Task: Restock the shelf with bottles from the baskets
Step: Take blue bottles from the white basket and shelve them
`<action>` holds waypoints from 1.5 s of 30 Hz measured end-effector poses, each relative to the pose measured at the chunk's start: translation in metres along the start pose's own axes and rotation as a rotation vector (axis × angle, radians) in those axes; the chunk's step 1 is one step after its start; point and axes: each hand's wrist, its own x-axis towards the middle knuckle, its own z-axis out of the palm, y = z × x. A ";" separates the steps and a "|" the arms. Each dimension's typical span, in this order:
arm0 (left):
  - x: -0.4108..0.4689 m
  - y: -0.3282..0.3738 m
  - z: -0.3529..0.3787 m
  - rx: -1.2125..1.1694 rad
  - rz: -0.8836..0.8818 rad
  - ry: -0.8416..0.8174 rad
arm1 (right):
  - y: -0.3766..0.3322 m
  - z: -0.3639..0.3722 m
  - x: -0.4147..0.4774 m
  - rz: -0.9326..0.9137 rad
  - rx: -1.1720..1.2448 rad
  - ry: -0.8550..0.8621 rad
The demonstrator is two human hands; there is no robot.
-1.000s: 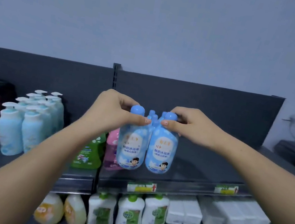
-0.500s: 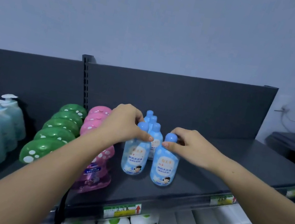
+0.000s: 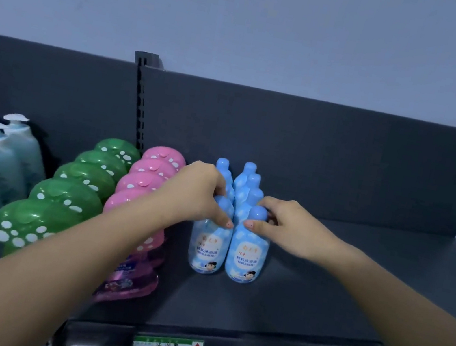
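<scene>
two blue-capped bath bottles stand upright and touching at centre frame on the dark top shelf, fronting two rows of the same kind. left hand curls thumb and fingers round the neck of the left bottle. right hand pinches the neck of the right bottle just under its cap. judged: small stiff plastic, fairly light, glossy sides likely slippery. the neck below the cap gives the surest hold. pink bottles crowd the left side.

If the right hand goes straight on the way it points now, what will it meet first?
The right hand holds the front right blue bottle; going on, it would probably meet the left hand first, though depth is unclear.
</scene>
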 end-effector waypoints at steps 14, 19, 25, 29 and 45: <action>0.002 -0.004 0.018 -0.014 -0.059 -0.004 | 0.014 -0.003 0.010 -0.059 -0.072 -0.062; 0.003 -0.006 0.021 -0.050 -0.054 -0.019 | 0.015 -0.002 0.010 -0.045 -0.068 -0.053; 0.005 -0.008 0.017 -0.135 -0.042 -0.072 | 0.012 -0.003 0.011 -0.032 -0.088 -0.059; 0.005 -0.008 0.017 -0.148 -0.035 -0.072 | 0.013 -0.004 0.013 -0.033 -0.093 -0.067; -0.015 -0.011 -0.030 -0.103 -0.091 -0.010 | -0.022 -0.017 0.032 -0.248 -0.034 0.037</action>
